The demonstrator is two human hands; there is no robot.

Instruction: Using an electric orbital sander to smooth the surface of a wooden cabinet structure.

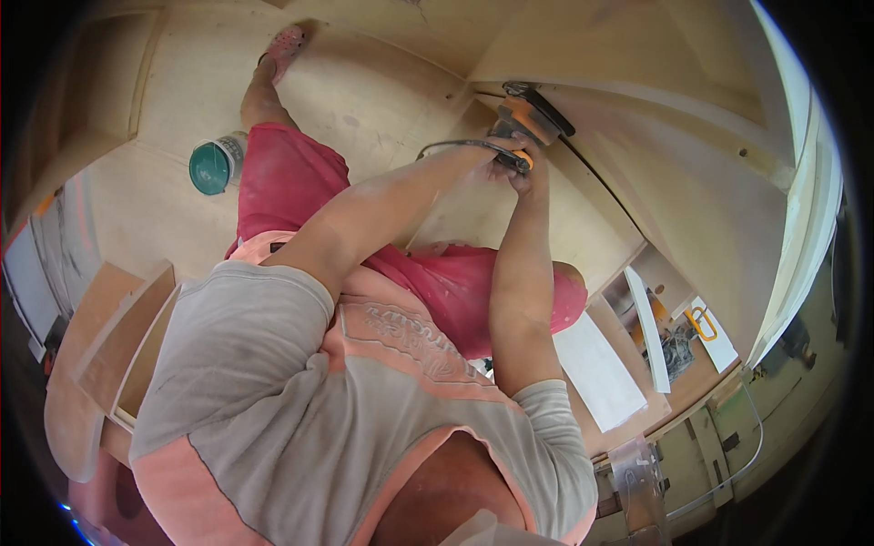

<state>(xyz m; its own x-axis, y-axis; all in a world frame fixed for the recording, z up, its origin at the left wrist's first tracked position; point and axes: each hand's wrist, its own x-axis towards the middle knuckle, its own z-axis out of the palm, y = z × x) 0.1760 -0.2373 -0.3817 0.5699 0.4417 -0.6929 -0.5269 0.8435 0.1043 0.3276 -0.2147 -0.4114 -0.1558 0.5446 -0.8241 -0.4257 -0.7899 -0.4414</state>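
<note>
An orange and black power sander [526, 120] is up at the top centre-right, its dark pad turned toward the tall wooden side panel [655, 164]. Whether the pad touches the panel cannot be made out. My left hand [499, 156] is closed around the sander's rear grip. Close beside it, my right hand [525, 171] wraps the same end, its fingers partly hidden. A black cord [455, 143] loops from the tool over my left forearm.
A bucket with a green lid [209, 169] lies beside my left leg. White boards [596, 373] and an orange handle-shaped piece [700, 324] are at the lower right. Curved wooden pieces [82, 364] stand at the left. Wooden panels surround me.
</note>
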